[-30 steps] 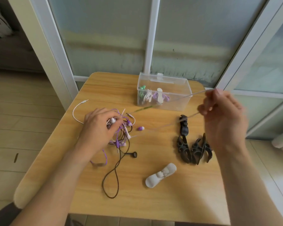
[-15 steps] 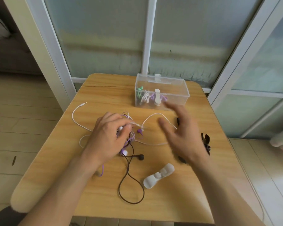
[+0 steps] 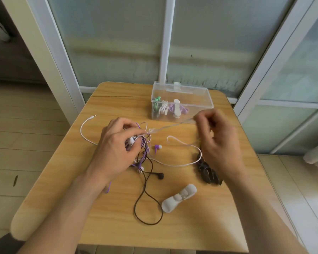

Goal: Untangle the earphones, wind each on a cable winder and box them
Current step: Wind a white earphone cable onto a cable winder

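Note:
A tangle of purple, white and black earphones lies at the middle of the wooden table. My left hand grips the knot of the tangle. My right hand is raised to the right and pinches a white cable that runs taut from the knot. A slack white cable curves over the table between both hands. A black earbud and its looped black cable trail toward me. A white cable winder lies near the front. Black cable winders sit partly under my right hand.
A clear plastic box stands open at the back of the table, holding wound green, white and purple earphones. A white plug end lies at the left. Glass door frames rise right behind the table; floor lies on both sides.
My right hand let go of the stretched cable, dropped toward the table, then rose again pinching a white strand and pulling it to the right. My left hand kept its hold on the knot.

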